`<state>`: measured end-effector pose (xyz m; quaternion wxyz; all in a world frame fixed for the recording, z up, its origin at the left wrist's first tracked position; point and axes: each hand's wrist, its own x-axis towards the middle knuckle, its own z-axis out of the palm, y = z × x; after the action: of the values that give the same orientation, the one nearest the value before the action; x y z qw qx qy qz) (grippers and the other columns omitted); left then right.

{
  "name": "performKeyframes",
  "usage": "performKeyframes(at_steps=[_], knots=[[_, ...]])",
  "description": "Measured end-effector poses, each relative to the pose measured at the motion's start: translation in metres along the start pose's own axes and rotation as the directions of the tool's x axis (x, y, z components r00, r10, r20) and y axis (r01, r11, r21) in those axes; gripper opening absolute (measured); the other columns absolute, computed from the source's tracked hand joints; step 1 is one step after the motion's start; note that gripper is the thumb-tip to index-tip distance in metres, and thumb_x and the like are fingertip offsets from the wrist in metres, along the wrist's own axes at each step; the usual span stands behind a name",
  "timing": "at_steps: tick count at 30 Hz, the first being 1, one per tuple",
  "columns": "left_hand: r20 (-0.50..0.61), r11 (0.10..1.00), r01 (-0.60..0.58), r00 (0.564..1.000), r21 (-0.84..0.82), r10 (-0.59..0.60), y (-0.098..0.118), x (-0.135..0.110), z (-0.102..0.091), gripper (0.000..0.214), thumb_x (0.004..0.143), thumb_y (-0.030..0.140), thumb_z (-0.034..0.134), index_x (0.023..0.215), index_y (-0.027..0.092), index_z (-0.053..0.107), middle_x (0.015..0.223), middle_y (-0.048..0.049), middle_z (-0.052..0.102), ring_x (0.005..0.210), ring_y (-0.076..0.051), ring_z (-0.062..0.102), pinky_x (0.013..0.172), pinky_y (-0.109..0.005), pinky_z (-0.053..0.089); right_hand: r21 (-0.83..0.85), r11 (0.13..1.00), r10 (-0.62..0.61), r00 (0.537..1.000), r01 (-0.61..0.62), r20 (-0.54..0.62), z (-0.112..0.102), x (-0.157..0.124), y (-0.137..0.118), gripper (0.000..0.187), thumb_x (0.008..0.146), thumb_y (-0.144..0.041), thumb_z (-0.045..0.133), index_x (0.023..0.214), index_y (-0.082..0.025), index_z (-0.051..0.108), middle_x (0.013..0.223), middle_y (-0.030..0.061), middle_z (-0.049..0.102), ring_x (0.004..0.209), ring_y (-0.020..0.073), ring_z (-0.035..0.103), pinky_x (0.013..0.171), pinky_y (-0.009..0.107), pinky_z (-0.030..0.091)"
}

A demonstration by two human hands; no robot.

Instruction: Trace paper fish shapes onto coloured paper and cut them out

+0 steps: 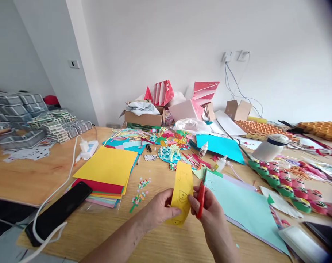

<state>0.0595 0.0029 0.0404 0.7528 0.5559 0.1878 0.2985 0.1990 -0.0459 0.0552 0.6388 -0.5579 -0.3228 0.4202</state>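
A strip of yellow paper [184, 182] with dark outlines drawn on it, one like a fish, stands upright in front of me. My left hand [163, 209] pinches its left side, thumb across the lower front. Red-handled scissors [201, 199] rest in my right hand [208, 210], blades pointing up and away beside the strip. The right fingertips also touch the strip's right edge. Beyond the strip sits a blue paper piece with wavy layers [170, 154]. Pale green paper sheets [242, 208] lie to the right of my right hand.
Left of my hands lie stacked coloured papers [108, 164], a black phone [59, 212] and a white cable [70, 175]. Small paper dots [140, 197] are scattered nearby. Glue bottles [203, 149], a white lidded cup [271, 148] and painted egg-carton pieces [286, 182] stand to the right.
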Motion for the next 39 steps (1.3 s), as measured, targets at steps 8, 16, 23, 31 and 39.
performKeyframes(at_steps=[8, 16, 23, 31, 39], knots=[[0.161, 0.995, 0.085, 0.983, 0.043, -0.091, 0.014, -0.005, -0.015, 0.048, 0.067, 0.018, 0.064, 0.114, 0.017, 0.053, 0.100, -0.0064, 0.061, 0.091, -0.020, 0.055, 0.079, -0.029, 0.039, -0.070, 0.995, 0.070, 0.996, -0.066, 0.061, -0.006, 0.000, -0.011, 0.041, 0.060, -0.043, 0.070, 0.086, -0.018, 0.049, 0.050, -0.0080, 0.048, 0.041, 0.0066, 0.041, 0.041, 0.019, 0.026], [0.116, 0.973, 0.171, 0.981, -0.155, -0.154, 0.029, -0.010, -0.027, 0.046, 0.076, 0.045, 0.058, 0.110, 0.016, 0.056, 0.097, -0.0093, 0.062, 0.088, -0.019, 0.058, 0.072, -0.026, 0.040, 0.127, 0.990, 0.052, 0.998, -0.055, 0.023, -0.006, 0.012, -0.012, 0.035, 0.060, -0.032, 0.073, 0.084, -0.020, 0.051, 0.053, -0.0090, 0.047, 0.042, 0.0044, 0.041, 0.041, 0.015, 0.028], [-0.245, 0.956, -0.005, 0.967, -0.294, -0.071, -0.028, -0.020, -0.001, 0.024, 0.070, 0.029, 0.067, 0.090, 0.016, 0.063, 0.090, -0.0071, 0.062, 0.079, -0.016, 0.058, 0.071, -0.028, 0.044, 0.438, 0.894, -0.028, 0.987, 0.096, -0.160, 0.005, 0.018, -0.006, 0.031, 0.062, -0.024, 0.072, 0.077, -0.020, 0.045, 0.059, -0.0105, 0.038, 0.039, -0.0004, 0.033, 0.033, 0.010, 0.020], [-0.602, 0.975, -0.221, 0.780, -0.011, 0.170, -0.029, 0.001, 0.024, 0.037, 0.064, 0.038, 0.071, 0.094, 0.018, 0.062, 0.093, -0.0070, 0.063, 0.087, -0.022, 0.057, 0.079, -0.032, 0.044, 0.474, 0.878, -0.013, 0.994, 0.065, -0.111, 0.038, 0.005, 0.005, 0.029, 0.064, -0.024, 0.070, 0.076, -0.020, 0.044, 0.058, -0.0107, 0.038, 0.039, 0.0005, 0.033, 0.034, 0.012, 0.022], [-0.743, 0.955, -0.274, 0.661, -0.111, 0.103, -0.017, 0.002, 0.007, 0.034, 0.062, 0.035, 0.072, 0.086, 0.015, 0.061, 0.084, -0.0050, 0.064, 0.076, -0.019, 0.059, 0.067, -0.030, 0.048, 0.140, 0.990, -0.010, 1.000, 0.007, 0.023, 0.019, -0.004, 0.017, 0.027, 0.074, -0.041, 0.061, 0.086, -0.020, 0.048, 0.056, -0.0074, 0.045, 0.042, 0.0052, 0.037, 0.037, 0.016, 0.021]])
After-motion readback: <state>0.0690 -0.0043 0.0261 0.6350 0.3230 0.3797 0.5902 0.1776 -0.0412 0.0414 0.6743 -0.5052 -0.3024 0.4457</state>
